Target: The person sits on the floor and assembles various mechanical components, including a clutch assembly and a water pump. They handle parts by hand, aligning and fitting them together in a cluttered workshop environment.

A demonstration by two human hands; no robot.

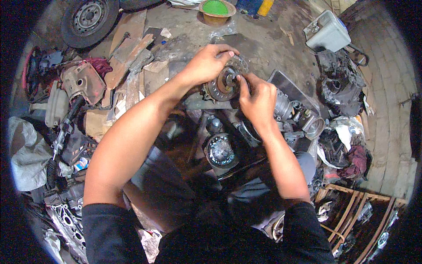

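While the left hand [205, 65] clasps the rim of a round metal hub [223, 84] at upper centre of the frame, the right hand [257, 99] pinches its middle with the fingertips. Greasy steel, it looks heavy, stiff and slippery; the rim offers the surest hold.

A tyre on its steel rim [89, 18] lies top left; green bowl [216, 9]; grey plastic tank [327, 31].

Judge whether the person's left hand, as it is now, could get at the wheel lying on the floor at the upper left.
Probably not without letting go. The left hand grips the round metal hub together with the right hand, and the wheel lies well off to the left beyond piled scrap wood.
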